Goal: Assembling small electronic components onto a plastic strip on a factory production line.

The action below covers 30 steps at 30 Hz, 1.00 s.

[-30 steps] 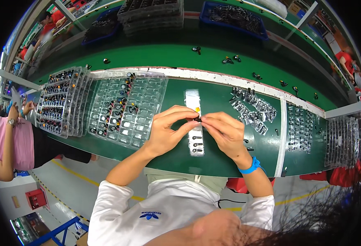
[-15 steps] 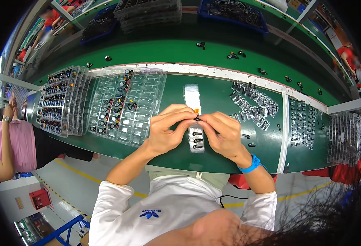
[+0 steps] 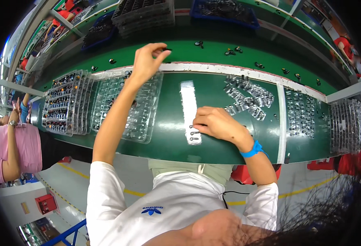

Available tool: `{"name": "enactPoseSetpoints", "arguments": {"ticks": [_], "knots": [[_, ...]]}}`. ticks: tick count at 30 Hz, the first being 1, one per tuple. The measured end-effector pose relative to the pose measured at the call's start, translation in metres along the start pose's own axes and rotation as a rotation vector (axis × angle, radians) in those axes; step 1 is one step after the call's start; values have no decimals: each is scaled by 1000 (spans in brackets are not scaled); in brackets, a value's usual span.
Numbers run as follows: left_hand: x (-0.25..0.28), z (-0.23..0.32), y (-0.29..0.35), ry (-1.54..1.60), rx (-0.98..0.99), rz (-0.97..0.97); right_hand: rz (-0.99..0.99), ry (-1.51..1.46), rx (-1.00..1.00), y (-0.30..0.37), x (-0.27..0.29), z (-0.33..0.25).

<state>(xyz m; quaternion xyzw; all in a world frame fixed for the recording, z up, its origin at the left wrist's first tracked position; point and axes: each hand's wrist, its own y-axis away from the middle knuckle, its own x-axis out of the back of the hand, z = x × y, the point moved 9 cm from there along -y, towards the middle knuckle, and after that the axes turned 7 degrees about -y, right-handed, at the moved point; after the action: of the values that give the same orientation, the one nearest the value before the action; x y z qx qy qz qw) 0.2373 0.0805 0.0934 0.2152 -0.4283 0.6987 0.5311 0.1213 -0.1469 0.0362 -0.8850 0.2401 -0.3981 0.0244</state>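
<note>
My left hand (image 3: 147, 61) reaches out over the far green belt (image 3: 180, 50), its fingers pinched on a small black part (image 3: 167, 49) that they mostly cover. In front of me, my right hand (image 3: 218, 124) bends over a narrow silvery plastic strip (image 3: 188, 96). Thumb and fingertips close around one of the small black parts at the strip's near half. Below those fingertips another elongated black part (image 3: 194, 138) lies on the strip. A blue band circles my right wrist.
Left of the strip lies a clear compartment tray (image 3: 147, 117) with small parts; stacked filled trays (image 3: 59, 102) stand farther left. Silvery strips (image 3: 250, 98) lie to the right, with more trays (image 3: 344, 127) beyond. A white ledge (image 3: 213, 69) borders the belt. A person in pink (image 3: 18, 147) works at left.
My hands have parted from their shared hold above the strip. The left one has moved out to the belt with a small black part; the right one has lowered onto the strip.
</note>
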Motion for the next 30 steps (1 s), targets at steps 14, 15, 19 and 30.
{"name": "enactPoseSetpoints", "arguments": {"ticks": [14, 15, 19, 30], "knots": [[-48, 99, 211, -51, -168, -364, 75, 397, 207, 1, -41, -15], [-50, 92, 215, -27, -146, -328, 71, 423, 221, 0, -41, -18], [-56, 78, 219, -16, -156, -266, 90, 524, 270, 1, -41, -27], [-66, 61, 226, 90, -271, -218, 48, 141, 227, -12, -35, -7]]}}
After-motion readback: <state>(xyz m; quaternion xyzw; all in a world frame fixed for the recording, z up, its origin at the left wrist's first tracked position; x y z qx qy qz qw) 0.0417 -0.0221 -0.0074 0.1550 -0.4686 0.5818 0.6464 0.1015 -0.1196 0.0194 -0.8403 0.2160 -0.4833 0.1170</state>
